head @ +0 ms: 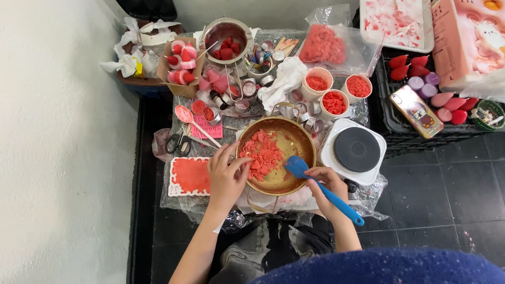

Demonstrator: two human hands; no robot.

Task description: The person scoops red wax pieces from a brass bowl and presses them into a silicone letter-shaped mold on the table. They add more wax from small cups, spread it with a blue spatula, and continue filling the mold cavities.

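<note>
A brass-coloured pot [297, 136] sits in front of me with pink-red wax chunks [262, 153] piled in its left half. My left hand [225, 175] rests on the pot's left rim, fingertips touching the chunks. My right hand [327, 188] grips the handle of a blue silicone spatula [297, 167], whose blade lies inside the pot at its lower right edge.
A white single hot plate [356, 149] stands right of the pot. Three white cups of red wax [334, 102], a metal pot with red pieces [225, 35], a pink spoon [184, 114], scissors [178, 143] and a red-filled tray [189, 175] crowd the table. A phone [416, 111] lies on a black crate.
</note>
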